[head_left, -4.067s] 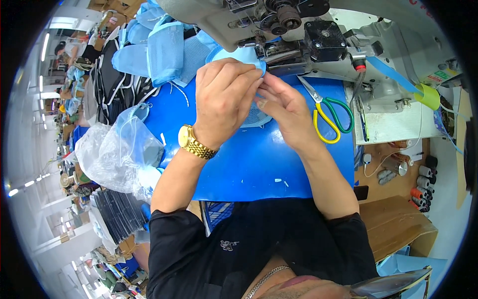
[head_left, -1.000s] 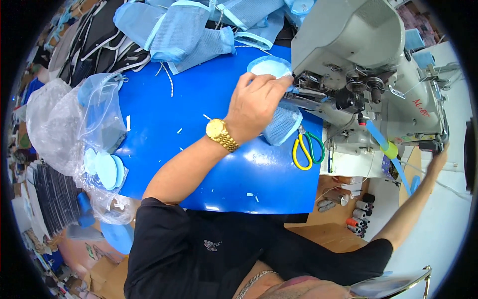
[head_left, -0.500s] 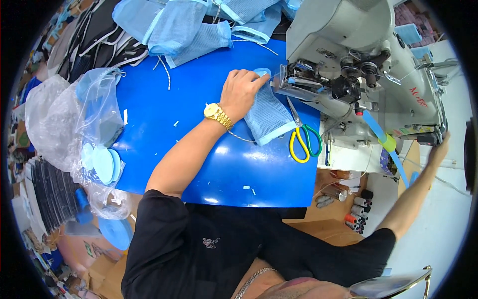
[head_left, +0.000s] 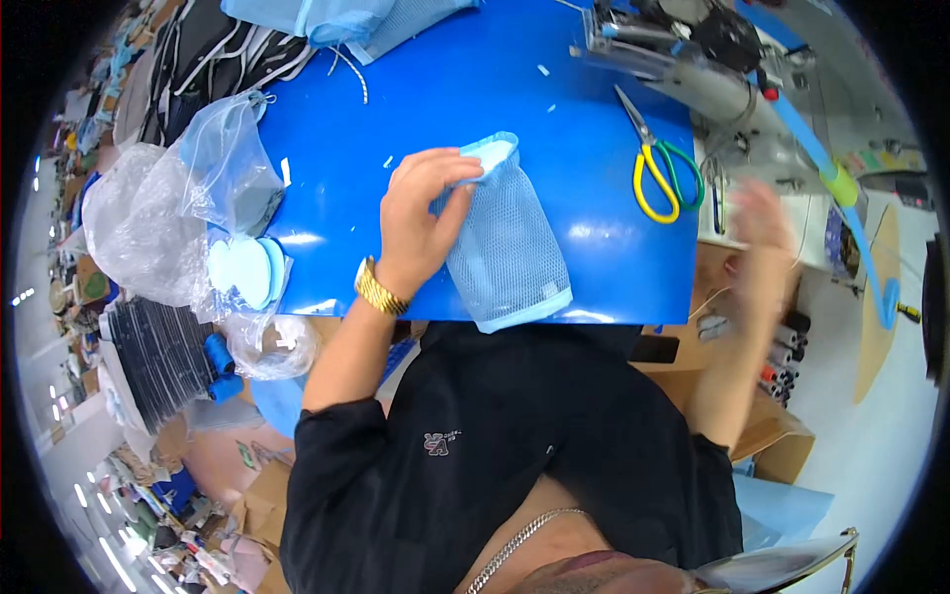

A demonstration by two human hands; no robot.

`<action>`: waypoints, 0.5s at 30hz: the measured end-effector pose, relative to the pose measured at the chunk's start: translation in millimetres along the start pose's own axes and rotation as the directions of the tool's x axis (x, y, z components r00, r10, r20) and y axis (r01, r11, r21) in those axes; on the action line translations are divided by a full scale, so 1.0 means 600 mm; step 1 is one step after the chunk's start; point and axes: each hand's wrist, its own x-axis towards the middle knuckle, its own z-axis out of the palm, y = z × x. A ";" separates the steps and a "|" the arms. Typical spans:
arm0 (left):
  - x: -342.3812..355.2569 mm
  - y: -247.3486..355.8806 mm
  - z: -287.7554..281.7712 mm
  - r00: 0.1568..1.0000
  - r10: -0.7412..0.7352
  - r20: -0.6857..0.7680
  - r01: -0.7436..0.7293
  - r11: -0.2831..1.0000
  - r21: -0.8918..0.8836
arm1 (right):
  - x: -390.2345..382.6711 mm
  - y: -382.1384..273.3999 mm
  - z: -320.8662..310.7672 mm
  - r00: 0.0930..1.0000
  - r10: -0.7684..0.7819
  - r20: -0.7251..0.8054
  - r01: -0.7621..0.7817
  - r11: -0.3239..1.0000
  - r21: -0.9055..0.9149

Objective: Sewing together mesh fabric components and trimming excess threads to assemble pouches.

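My left hand (head_left: 424,213) pinches the upper rim of a light-blue mesh bag (head_left: 510,252). The bag lies flat near the front edge of the blue table, its solid blue hem toward me. At the rim its pale inner side shows. My right hand (head_left: 762,223) is smeared by motion in the air, off the table's right edge, apart from the bag; its fingers cannot be made out. To the right of the bag lie scissors (head_left: 655,183) with one yellow and one green handle, their blades pointing away from me.
The sewing machine (head_left: 712,84) stands at the far right, with a blue tape (head_left: 826,158) running beside it. More blue mesh bags (head_left: 346,20) lie at the back. On the left are clear plastic bags (head_left: 139,228), light-blue discs (head_left: 252,272) and black pieces with white edging (head_left: 208,59).
The mesh bag has come away from the machine toward me, in my left hand. My right hand has left the machine's right end and swung inward. The view has shifted too.
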 end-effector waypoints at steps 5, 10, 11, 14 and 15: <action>-0.072 0.117 -0.004 0.932 0.357 -0.065 -0.332 0.911 0.245 | -0.113 -0.036 0.221 0.810 -0.143 0.569 0.094 0.989 0.116; -0.119 0.166 -0.008 0.878 0.474 -0.071 -0.429 0.843 0.325 | -0.102 -0.060 0.241 0.851 -0.377 0.366 0.306 0.922 0.238; -0.126 0.172 -0.007 0.875 0.479 -0.068 -0.437 0.843 0.315 | -0.100 -0.057 0.238 0.850 -0.402 0.341 0.366 0.915 0.168; -0.138 0.174 -0.013 0.931 0.266 -0.252 -0.255 0.964 0.075 | -0.111 -0.049 0.236 0.861 -0.447 0.241 0.425 0.894 0.139; -0.139 0.169 -0.015 0.925 0.267 -0.270 -0.261 0.964 0.058 | -0.117 -0.047 0.236 0.844 -0.486 0.229 0.463 0.874 0.148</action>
